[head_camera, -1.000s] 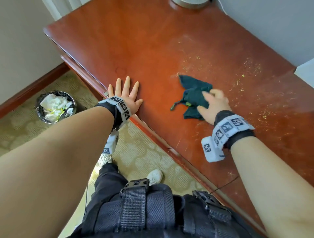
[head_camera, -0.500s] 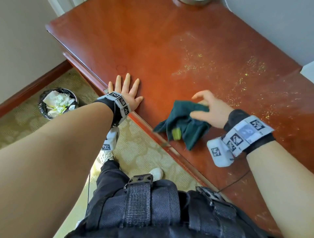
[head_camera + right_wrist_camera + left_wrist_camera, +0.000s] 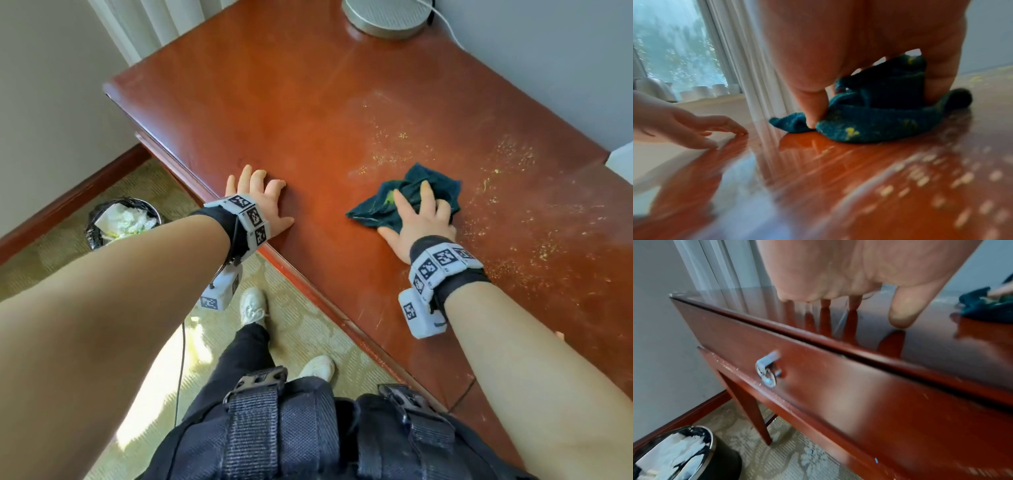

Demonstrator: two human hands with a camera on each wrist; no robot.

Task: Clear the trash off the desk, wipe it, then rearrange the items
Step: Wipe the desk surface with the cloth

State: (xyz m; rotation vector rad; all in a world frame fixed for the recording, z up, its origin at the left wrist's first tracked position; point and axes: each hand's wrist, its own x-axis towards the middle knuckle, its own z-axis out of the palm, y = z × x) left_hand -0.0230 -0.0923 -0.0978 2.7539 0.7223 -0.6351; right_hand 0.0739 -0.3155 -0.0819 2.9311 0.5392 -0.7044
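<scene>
head view: right hand (image 3: pixel 419 219) lies flat with fingers spread, pressing a bunched dark teal cloth (image 3: pixel 412 197) onto the desk (image 3: pixel 308 113). nothing pinched, just palm load, likely so the cloth drags crumbs instead of riding over them. yellow-green crumbs (image 3: pixel 513 219) are scattered right of and beyond the cloth; the left part of the top looks clean, so wiping reads as partly done. left hand (image 3: pixel 258 202) lies flat and open at the near-left edge, holding nothing, probably a brace for the reach. lamp base (image 3: pixel 387 15) sits at the far edge, its white cord (image 3: pixel 445 24) trailing right. trash bin (image 3: pixel 120 219) on the carpet to the left holds crumpled paper, so the trash step looks finished.

left wrist view: left hand's fingertips (image 3: pixel 900 316) touch the glossy top, straight and holding nothing. drawer front with metal ring pull (image 3: pixel 767 369) sits below the edge. bin is at bottom left, cloth at far right.

right wrist view: blurry. right hand's thumb (image 3: pixel 813 113) and heel bear down on the cloth, yellow bits stuck in its folds. crumbs streak the near surface. the open left hand rests at left.
</scene>
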